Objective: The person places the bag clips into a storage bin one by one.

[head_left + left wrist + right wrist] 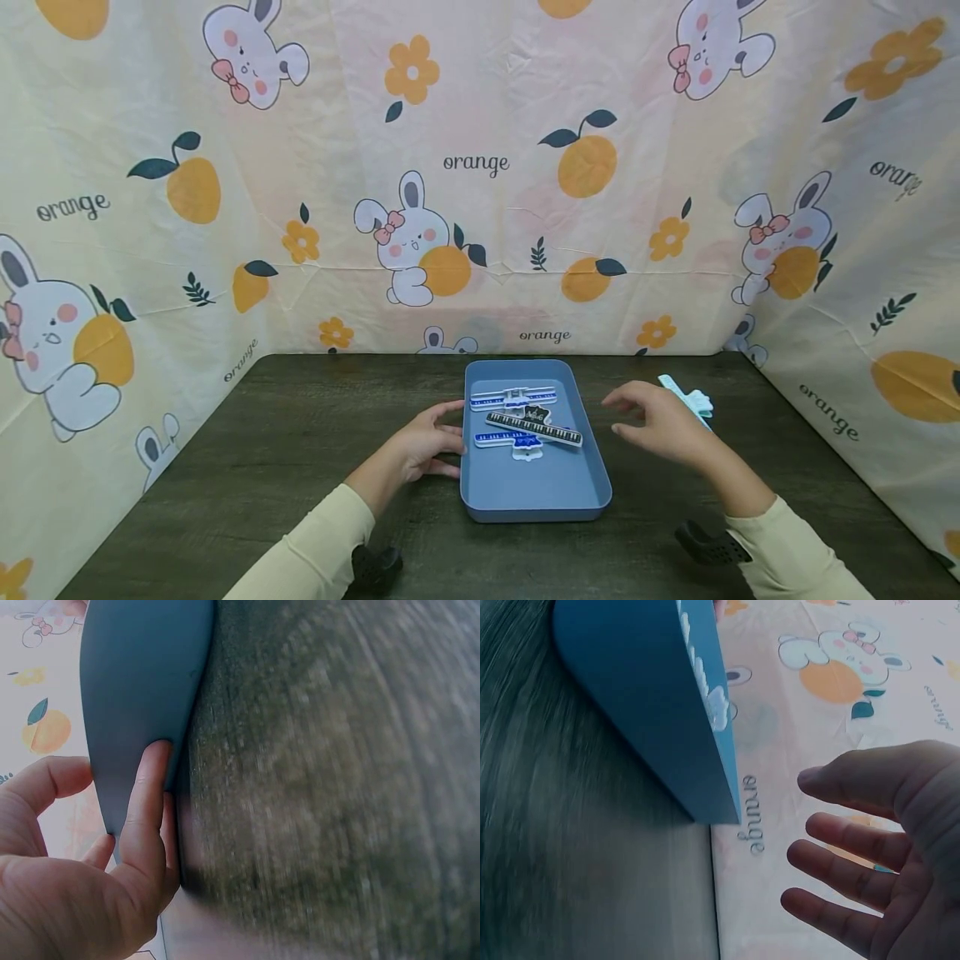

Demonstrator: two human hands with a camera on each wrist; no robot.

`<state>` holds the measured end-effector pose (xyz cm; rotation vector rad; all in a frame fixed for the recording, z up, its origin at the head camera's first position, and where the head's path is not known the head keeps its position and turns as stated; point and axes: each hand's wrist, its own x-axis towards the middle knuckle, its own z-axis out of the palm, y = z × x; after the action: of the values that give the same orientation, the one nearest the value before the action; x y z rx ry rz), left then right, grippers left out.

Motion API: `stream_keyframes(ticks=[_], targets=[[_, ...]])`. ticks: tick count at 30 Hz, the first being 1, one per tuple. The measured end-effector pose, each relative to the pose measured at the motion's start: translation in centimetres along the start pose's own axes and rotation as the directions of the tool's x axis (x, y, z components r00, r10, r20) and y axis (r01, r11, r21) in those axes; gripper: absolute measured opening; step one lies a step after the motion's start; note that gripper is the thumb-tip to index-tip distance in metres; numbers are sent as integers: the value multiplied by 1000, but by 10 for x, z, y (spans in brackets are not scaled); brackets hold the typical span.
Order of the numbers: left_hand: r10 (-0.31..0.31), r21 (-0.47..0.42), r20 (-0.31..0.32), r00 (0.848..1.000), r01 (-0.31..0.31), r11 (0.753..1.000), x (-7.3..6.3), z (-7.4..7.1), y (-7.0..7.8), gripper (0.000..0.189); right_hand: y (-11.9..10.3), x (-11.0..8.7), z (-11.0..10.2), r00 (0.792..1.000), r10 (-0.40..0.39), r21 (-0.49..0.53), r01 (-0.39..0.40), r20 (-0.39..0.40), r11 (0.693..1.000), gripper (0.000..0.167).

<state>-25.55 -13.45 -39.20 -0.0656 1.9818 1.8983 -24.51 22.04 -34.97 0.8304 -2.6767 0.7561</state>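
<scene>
A blue tray (536, 492) sits mid-table and holds three keyboard-patterned clips: a white and blue one (513, 398) at the back, a black one (534, 427) across the middle, another blue one (517, 442) under it. My left hand (427, 442) rests against the tray's left wall (142, 697), its fingers (146, 802) straight and touching the wall. My right hand (656, 421) hovers just right of the tray (645, 697) with loose, spread fingers (840, 855), holding nothing. A light teal clip (686, 398) lies on the table behind the right hand.
The dark wooden table (262, 467) is walled on three sides by a cloth backdrop (480, 167) printed with rabbits and oranges. Bare tabletop lies left and right of the tray. Black wrist mounts (708, 546) show near both sleeves.
</scene>
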Motion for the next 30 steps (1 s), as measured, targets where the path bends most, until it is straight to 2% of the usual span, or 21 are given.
stream_keyframes(ticks=[4,13,30], targets=[[2,-4,3,1000,-2,1000,1,0,-1,82,8,-6,-2,1000,19,-43,-20,-17,999,27],[1,-6,0,1000,-1,1000,1,0,-1,82,26,-15,-4,997,76,-52,-77,-16,996,25],[0,2,-9,1000,0,1000,0,1,0,81,37,-25,-12,987,150,-107,-154,-51,982,23]])
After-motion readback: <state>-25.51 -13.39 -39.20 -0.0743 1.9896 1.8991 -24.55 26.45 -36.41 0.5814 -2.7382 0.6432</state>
